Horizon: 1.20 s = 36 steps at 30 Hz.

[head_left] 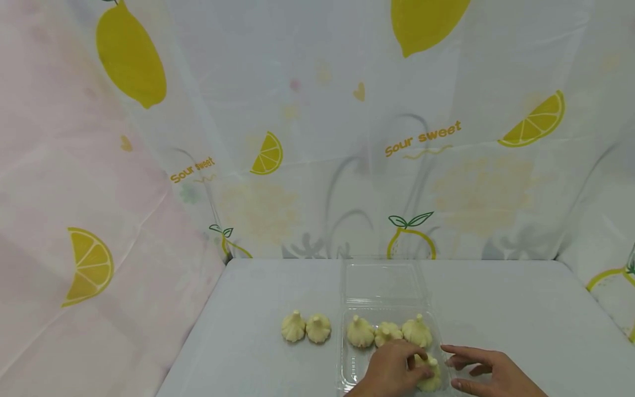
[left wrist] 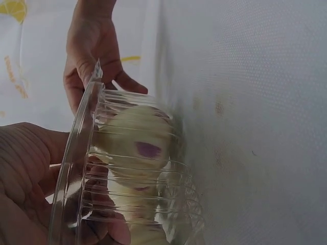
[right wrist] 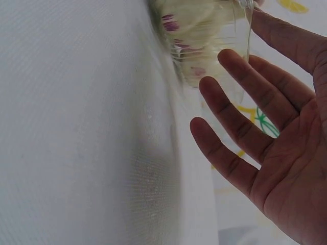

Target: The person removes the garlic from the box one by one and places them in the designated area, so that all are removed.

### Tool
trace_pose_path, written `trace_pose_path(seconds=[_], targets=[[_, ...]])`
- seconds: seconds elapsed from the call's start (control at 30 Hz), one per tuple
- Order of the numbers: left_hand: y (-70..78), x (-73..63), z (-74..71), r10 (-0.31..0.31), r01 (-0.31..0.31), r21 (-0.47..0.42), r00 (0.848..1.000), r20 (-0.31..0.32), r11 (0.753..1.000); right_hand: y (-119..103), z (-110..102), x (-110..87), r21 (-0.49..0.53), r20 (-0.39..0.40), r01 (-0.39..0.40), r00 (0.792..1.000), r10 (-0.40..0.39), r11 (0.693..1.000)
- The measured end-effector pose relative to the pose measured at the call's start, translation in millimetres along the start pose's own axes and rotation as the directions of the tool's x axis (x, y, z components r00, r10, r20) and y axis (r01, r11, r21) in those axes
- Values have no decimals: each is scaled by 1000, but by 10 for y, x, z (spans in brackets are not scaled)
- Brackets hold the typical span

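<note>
A clear plastic clamshell box lies with its lid folded back. Three pale garlic bulbs form a row along its back, and another garlic bulb sits at the front right. My left hand reaches over the box and pinches that front bulb between thumb and fingers, which partly cover it. Beside the box's right wall is my right hand, fingers spread and holding nothing; its palm shows in the right wrist view. Through the ribbed wall in the left wrist view, a bulb shows a purple patch.
Two more garlic bulbs stand side by side on the white table, left of the box. A lemon-printed cloth hangs behind the table and on both sides.
</note>
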<state>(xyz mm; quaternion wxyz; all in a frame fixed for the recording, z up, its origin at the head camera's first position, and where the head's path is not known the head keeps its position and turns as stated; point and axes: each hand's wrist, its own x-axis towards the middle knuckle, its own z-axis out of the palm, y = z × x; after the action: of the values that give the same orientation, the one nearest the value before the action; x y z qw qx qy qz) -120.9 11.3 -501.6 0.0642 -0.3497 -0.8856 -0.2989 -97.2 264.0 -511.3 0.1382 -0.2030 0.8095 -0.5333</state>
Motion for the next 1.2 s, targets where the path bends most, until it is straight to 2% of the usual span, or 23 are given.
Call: trace_pose_path(seconds=[0.13, 0.3, 0.6, 0.83, 1.07, 1.2], targets=[[4, -9, 3, 16, -15, 34, 999, -29, 999, 17, 0, 0, -6, 0, -7, 1000, 7, 1000], [-15, -15, -6, 38, -36, 34, 997, -63, 999, 25, -2, 8, -9, 3, -22, 1000, 22, 1000], [-39, -13, -26, 62, -67, -56, 995, -79, 996, 33, -9, 16, -5, 15, -50, 999, 50, 999], [-57, -23, -65, 84, -92, -83, 991, -102, 992, 18, -13, 28, 0, 22, -74, 997, 74, 997], [-94, -49, -139, 24, -37, -157, 996, -86, 987, -14, -3, 28, -7, 14, -92, 996, 92, 996], [-113, -67, -194, 26, -43, -202, 996, -87, 978, -27, 3, 28, -9, 7, -89, 996, 89, 996]])
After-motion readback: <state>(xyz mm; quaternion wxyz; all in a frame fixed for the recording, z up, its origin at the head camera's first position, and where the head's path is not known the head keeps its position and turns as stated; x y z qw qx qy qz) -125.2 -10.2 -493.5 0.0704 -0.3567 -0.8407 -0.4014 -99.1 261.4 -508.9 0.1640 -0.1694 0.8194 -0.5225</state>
